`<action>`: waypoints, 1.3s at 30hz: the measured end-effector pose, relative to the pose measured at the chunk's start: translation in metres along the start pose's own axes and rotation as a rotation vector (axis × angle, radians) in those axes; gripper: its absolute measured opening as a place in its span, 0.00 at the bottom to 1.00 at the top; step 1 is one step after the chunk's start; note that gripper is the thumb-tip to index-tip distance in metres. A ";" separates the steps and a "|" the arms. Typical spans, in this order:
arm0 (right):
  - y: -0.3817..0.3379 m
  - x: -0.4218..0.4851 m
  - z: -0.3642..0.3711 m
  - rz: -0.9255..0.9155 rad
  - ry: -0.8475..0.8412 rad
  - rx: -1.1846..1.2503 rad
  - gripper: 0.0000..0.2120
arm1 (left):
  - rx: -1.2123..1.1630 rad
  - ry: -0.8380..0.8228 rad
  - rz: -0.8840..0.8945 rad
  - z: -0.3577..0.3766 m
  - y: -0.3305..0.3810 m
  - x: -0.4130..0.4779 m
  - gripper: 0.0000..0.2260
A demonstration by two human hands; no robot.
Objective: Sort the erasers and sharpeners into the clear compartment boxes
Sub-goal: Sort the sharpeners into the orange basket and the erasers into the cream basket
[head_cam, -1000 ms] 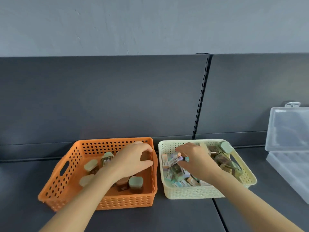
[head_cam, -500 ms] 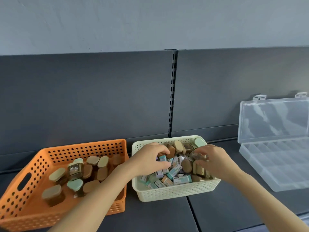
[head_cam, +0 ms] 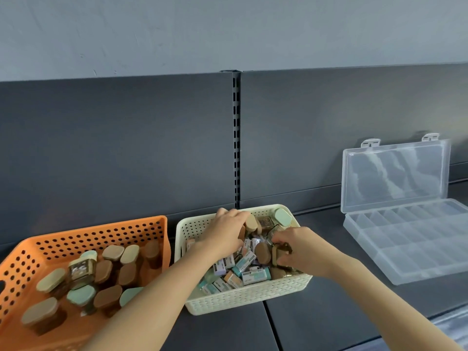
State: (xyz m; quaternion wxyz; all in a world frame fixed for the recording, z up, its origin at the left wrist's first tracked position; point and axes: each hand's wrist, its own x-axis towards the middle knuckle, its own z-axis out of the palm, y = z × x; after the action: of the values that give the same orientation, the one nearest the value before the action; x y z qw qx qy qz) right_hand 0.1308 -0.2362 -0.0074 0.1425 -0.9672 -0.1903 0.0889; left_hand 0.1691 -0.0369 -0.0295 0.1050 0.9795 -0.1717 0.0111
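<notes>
Pick step: both hands in cream basket, centre. Right hand pinches brown sharpener; left hand curled over pile, grip unclear. Next: carry right into open clear compartment box

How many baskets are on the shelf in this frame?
2. The orange basket sits at the left. The cream basket stands beside it in the middle, with the left hand and right hand inside it, the right gripping a sharpener.
</notes>
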 end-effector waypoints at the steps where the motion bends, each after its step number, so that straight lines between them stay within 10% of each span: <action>1: -0.002 0.001 0.001 -0.001 -0.020 -0.035 0.07 | 0.022 0.024 0.006 0.001 -0.001 0.000 0.28; 24: -0.037 0.009 -0.009 0.134 0.467 0.420 0.15 | -0.337 0.126 -0.115 -0.020 -0.022 -0.020 0.19; 39: -0.165 0.050 0.021 -0.122 0.317 0.620 0.11 | -0.328 0.343 -0.341 -0.066 -0.125 -0.135 0.19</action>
State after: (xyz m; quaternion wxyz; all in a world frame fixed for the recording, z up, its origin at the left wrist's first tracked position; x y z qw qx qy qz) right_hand 0.1150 -0.0648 0.0181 0.4623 -0.8666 -0.1872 -0.0172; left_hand 0.0855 0.1368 0.0015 0.2899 0.9480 0.0160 0.1306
